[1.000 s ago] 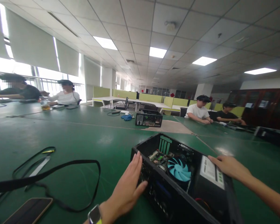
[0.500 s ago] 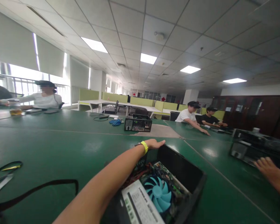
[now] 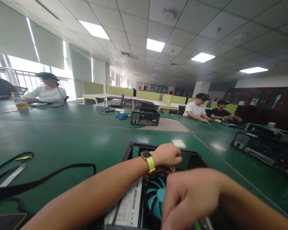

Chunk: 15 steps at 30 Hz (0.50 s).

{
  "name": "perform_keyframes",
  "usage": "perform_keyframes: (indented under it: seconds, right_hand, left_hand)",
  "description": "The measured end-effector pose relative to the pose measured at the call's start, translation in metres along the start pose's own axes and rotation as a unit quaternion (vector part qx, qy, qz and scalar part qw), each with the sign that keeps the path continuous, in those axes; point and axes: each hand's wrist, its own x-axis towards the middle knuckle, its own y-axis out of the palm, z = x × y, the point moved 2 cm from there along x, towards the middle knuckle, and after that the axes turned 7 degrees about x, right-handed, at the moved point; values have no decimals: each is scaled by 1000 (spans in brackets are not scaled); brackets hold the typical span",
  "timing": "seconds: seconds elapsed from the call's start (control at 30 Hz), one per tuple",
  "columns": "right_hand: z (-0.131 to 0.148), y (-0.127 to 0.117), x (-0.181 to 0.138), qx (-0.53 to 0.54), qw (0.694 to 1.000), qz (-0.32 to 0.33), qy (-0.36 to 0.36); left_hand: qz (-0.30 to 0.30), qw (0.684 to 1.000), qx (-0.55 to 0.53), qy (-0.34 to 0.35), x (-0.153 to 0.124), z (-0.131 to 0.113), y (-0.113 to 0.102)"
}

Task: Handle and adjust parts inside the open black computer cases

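While the open computer case (image 3: 134, 150) sits on the green bench (image 3: 69, 140), the left hand (image 3: 166, 154) curls over its far rim; the right hand (image 3: 189, 198), fingers bent, hovers above the blue fan (image 3: 155, 198), its grip unclear.

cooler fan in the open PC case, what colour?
Light blue fan blades in a black case; only the head view shows it, between both hands.
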Motion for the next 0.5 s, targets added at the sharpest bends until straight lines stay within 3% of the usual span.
perform_keyframes:
  seconds: [0.03, 0.1, 0.2, 0.33, 0.5]
  right_hand:
    - [-15, -21, -8, 27, 999, 0, 26]
    - [-55, -61, -17, -8, 991, -86, 99]
    - [-117, -90, -9, -139, 953, -172, 206]
    - [-161, -82, 18, -239, 922, -185, 240]
    - [-156, -75, 25, -324, 860, -231, 320]
  left_hand:
    - [43, 999, 7, 15, -5, 3, 3]
    - [133, 990, 8, 50, -11, 7, 12]
    - [220, 971, -5, 93, -9, 10, 28]
    - [233, 964, -31, 120, 1, 10, 39]
    - [218, 964, -76, 135, 4, 19, 32]
